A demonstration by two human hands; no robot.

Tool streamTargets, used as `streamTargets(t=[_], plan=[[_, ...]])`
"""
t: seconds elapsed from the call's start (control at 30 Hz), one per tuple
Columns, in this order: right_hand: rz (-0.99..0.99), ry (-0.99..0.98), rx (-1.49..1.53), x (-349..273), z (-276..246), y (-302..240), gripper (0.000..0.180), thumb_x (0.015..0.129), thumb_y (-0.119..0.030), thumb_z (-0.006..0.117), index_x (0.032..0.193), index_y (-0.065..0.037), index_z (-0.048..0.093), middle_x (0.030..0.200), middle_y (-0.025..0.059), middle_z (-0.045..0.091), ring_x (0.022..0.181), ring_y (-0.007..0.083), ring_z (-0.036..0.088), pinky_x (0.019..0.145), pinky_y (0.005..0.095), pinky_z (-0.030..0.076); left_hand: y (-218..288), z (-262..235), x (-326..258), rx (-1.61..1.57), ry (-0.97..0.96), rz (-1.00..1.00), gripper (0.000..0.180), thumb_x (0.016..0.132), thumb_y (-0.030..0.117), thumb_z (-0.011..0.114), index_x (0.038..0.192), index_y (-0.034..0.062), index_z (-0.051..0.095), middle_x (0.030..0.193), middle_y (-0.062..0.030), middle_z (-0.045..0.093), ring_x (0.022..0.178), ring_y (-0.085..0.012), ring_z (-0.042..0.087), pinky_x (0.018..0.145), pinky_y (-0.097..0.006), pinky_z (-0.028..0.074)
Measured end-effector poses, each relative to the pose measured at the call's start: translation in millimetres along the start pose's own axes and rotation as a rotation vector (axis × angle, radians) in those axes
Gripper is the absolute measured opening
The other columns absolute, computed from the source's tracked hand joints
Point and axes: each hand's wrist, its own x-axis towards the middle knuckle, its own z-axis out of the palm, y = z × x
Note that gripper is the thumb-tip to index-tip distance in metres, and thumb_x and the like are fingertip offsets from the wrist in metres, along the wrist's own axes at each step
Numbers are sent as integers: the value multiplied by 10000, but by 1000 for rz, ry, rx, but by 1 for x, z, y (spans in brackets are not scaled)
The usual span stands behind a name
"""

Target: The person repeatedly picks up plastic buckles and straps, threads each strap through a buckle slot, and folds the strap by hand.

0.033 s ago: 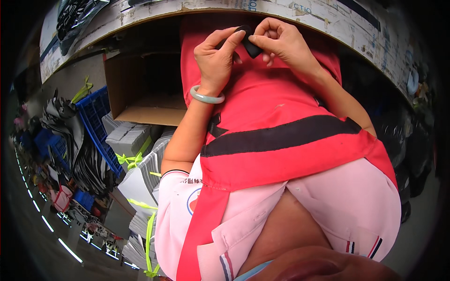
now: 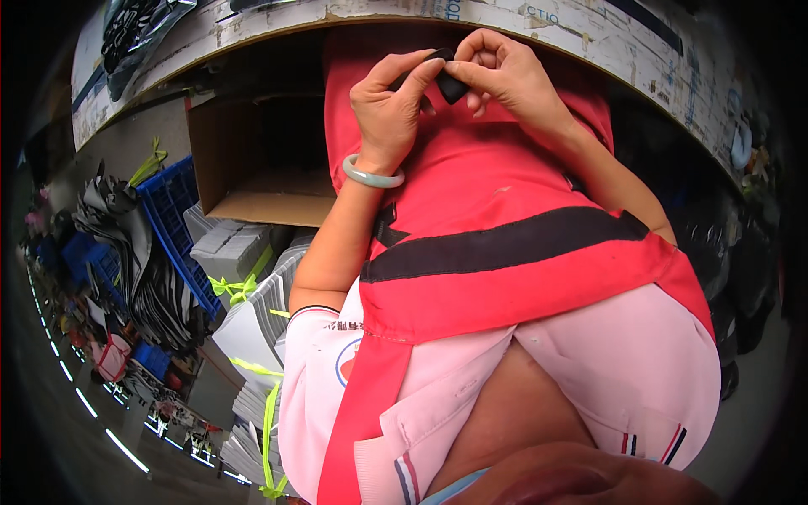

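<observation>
Head view: we hold small black piece (image 2: 448, 82) up at chest height, just below worktop (image 2: 278, 18) edge, over red apron (image 2: 505, 278). Left hand (image 2: 389, 109) thumb + forefinger clamped on its left end; right hand (image 2: 509, 80) fingers (image 2: 473, 74) pinched on right end. Piece looks light, prob. soft/bendy, so we judge pinch at both ends suits. Open cardboard box (image 2: 252, 160) to left, strapped grey bundles below.

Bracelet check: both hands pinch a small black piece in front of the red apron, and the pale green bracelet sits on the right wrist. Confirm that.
Not quite. The head view shows the bracelet on the left wrist, not the right. The rest holds: left hand and right hand both pinch the small black piece in front of the red apron.
</observation>
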Motion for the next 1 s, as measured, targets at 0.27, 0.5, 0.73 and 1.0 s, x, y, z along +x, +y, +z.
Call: streamTargets(t=[0.27,0.5,0.73,1.0], plan=[[167,-312,34,13,-24,5,274,944,-282,622,1011,-18,648,725,17,609,599,57,599,516,172,476,8,-12,-3,73,-204,131,158,816,-45,701,958,20,726,876,-38,637,632,-69,586,480,-175,464],[-142,-58,-253,9,-17,-1,215,923,-252,651,947,-39,671,793,-30,612,704,29,539,627,182,433,16,-22,-14,164,-294,214,181,786,-89,700,941,3,722,904,-46,596,666,-78,572,514,-184,451],[-88,-154,-138,14,-20,2,195,868,-156,713,1005,-43,632,920,-10,626,832,51,589,742,202,473,23,-21,-16,171,-358,179,180,795,-103,683,942,-6,716,923,-49,592,665,-78,581,511,-186,460],[-137,-211,-278,12,3,-2,180,843,-61,693,990,-31,594,853,-11,587,812,57,571,755,219,483,55,-50,-32,212,-395,-109,128,799,-108,661,898,-35,695,899,-61,603,626,-80,581,468,-178,462]])
